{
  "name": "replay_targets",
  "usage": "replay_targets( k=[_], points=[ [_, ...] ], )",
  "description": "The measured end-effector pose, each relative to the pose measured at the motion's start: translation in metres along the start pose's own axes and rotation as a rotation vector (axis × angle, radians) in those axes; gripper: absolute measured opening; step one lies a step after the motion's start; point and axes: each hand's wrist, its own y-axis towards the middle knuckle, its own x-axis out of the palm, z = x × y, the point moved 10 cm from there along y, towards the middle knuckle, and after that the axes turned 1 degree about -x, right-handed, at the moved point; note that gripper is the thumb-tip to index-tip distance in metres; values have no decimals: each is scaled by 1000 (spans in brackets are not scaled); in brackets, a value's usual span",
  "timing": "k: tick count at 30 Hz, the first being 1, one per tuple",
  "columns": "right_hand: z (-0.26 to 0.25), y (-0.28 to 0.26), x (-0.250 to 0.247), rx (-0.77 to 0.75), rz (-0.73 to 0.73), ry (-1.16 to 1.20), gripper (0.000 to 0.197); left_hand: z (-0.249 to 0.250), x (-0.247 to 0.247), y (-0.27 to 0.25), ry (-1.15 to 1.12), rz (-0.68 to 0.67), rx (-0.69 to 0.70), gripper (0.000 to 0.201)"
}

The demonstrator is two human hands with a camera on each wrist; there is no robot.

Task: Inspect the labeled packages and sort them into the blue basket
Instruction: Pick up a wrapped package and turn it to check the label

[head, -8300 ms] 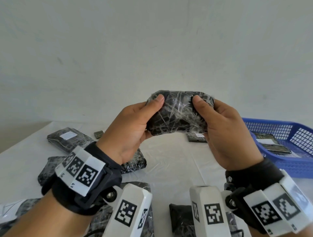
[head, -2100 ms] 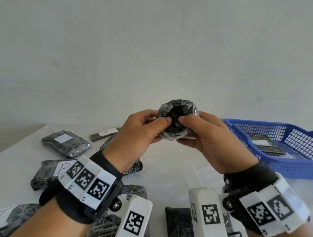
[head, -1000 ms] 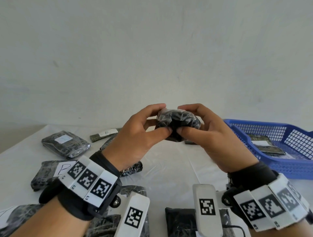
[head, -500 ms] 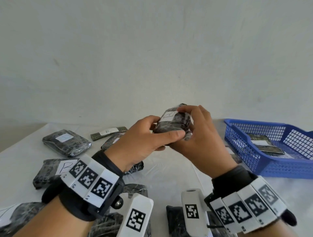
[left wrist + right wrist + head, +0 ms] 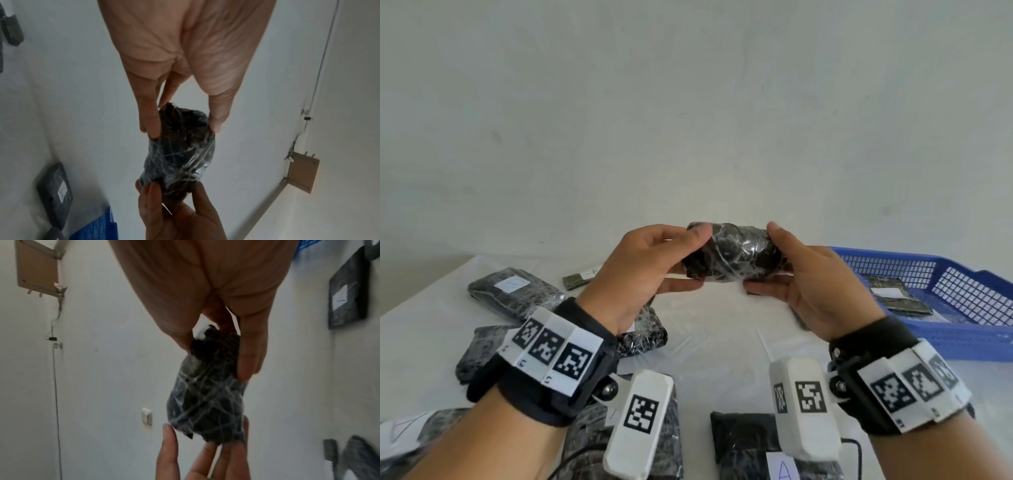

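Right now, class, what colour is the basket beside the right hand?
Blue, a mesh-sided plastic basket; the head view shows it best.

Head view: even, diffuse daylight, moderately bright; wall [image 5: 688,102] grey-white, no hard shadows, only soft ones on the white table [image 5: 722,342] under the hands. Small glare spots on the cling wrap of the held package [image 5: 732,253]. Wide-angle stretch at the near edge, where the wrist mounts look oversized. Both wrist views dimmer and greyish, noisy. Palms close to the lens are soft; strong barrel distortion bends wall lines at the edges. Motion blur smears the packages at the far right of the right wrist view.
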Motion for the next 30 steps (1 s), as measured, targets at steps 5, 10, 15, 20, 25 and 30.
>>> replay_targets(
  k=[5,10,15,20,25,30],
  points=[
    [11,-14,-13,-100,50,31,37,2,-4,-3,91,65,30,46],
    [-3,-37,-22,-252,91,317,29,-17,17,-5,-32,73,-94,37],
    [-28,-48,-47,-312,112,-38,35,-22,61,-1,-80,-12,-175,35],
    [-54,-43,-92,-156,68,-662,50,-5,101,18,-10,30,-50,28],
    [-92,-32,-147,-104,83,-993,52,4,179,48,79,-119,0,27],
    [-123,16,-262,-32,332,-1053,51,-20,247,95,305,-270,-55,33]
  ],
)
